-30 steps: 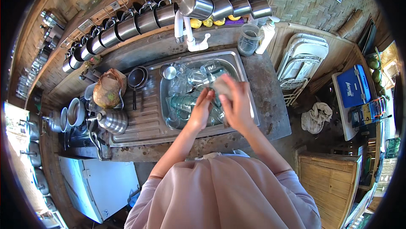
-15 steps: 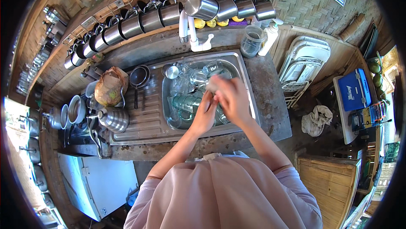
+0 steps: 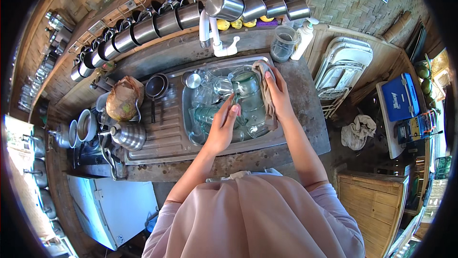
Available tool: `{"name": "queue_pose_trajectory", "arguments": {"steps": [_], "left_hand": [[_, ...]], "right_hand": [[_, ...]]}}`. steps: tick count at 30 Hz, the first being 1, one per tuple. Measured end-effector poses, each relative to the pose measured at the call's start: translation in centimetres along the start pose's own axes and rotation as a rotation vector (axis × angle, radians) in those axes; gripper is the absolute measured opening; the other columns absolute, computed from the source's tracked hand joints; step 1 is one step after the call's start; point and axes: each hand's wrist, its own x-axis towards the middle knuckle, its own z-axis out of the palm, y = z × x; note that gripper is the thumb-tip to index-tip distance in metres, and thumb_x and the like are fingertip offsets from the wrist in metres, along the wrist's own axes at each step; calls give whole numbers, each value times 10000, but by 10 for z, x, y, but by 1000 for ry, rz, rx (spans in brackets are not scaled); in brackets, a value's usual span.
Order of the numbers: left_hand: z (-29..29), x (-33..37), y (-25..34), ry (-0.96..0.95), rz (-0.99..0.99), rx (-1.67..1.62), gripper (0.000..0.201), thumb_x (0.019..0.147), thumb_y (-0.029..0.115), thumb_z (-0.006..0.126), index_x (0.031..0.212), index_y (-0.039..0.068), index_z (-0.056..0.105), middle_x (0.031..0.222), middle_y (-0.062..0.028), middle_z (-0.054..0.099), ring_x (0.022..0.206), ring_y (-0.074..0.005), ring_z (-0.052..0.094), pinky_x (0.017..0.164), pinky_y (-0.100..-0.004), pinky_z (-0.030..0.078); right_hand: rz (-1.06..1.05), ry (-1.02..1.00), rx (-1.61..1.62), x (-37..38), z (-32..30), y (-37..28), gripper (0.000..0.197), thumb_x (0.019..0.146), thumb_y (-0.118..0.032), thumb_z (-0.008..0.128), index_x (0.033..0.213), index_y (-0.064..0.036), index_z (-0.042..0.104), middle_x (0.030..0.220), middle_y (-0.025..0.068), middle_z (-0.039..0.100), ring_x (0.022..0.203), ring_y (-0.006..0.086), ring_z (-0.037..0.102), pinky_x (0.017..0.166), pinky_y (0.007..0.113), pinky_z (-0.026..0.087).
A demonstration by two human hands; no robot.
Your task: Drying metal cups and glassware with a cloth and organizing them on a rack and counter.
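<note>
A sink basin (image 3: 187,100) full of clear and greenish glassware lies before me. My left hand (image 3: 221,127) is closed at the left side of a greenish glass mug (image 3: 249,91), its fingers at what looks like the handle. On the mug's other side my right hand (image 3: 279,95) grips a brownish-grey cloth (image 3: 264,84), which hangs along the glass. Beside my left hand another ribbed greenish glass (image 3: 205,114) lies on its side in the basin. A small metal cup (image 3: 192,80) rests at the basin's upper left.
White tap (image 3: 217,43) behind the basin. On the left, the drainboard (image 3: 164,129) bears a small black pan (image 3: 156,86), a coconut (image 3: 123,99) and a metal kettle (image 3: 128,136). A plastic jar (image 3: 284,43) and pump bottle (image 3: 303,38) stand back right. Steel mugs (image 3: 145,30) hang above.
My hands, close together and blurred before, have parted. The right moved right with the cloth, now spread out, and the greenish mug now shows plainly between them. The left shifted slightly left and down.
</note>
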Motion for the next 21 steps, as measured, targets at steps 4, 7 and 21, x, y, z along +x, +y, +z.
{"name": "queue_pose_trajectory", "arguments": {"steps": [4,7,21], "left_hand": [[-3,-3,-16,40,0,-81,447,980,340,372,1168,-54,467,839,-6,427,794,-94,391,755,-230,359],[-3,-8,-27,202,-90,-308,377,967,359,398,1056,-6,430,1110,-98,532,1010,-166,497,887,-341,398],[-1,5,-41,499,-93,-602,462,953,457,381,1083,28,494,818,12,521,667,-59,425,605,-221,381]], "right_hand": [[354,-37,437,-2,0,-9,400,934,-294,493,1220,-15,496,1120,58,566,1042,113,514,890,227,382],[482,-88,559,-10,0,-17,460,918,-344,515,1235,-12,486,1135,55,565,1045,110,521,890,226,395],[434,-88,569,-21,22,-9,444,931,-369,492,1199,-16,520,1034,20,556,957,79,500,849,214,382]]}}
